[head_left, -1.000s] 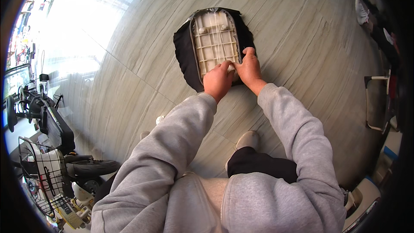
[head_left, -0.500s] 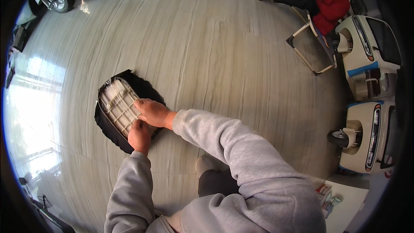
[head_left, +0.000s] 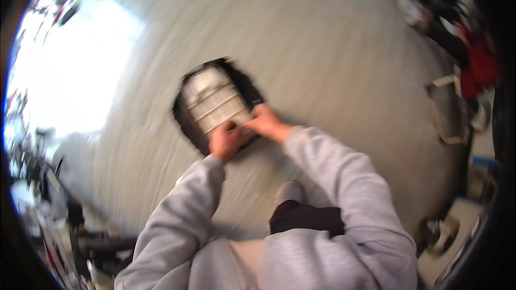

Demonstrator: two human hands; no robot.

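Observation:
A scooter seat (head_left: 217,104) lies upside down on the floor, its pale ribbed plastic base facing up and black cover material spread around the edge. My left hand (head_left: 224,139) is closed over the near end of the base. Just to its right, my right hand (head_left: 267,122) is also closed, at the near right edge, its fingertips close to those of the left. Motion blurs the picture, and whatever lies between the fingers of either hand is too smeared to make out.
A seated person in red (head_left: 478,64) is at the far right, by a folding chair's frame (head_left: 443,110). Pale vehicles with small wheels (head_left: 432,231) line the right side. Blurred clutter (head_left: 70,225) fills the left edge. Bright glare (head_left: 86,70) covers the floor at left.
My view has swung, so the seat and both hands now appear further right and higher. My right hand has shifted from over the ribs toward the seat's near right edge.

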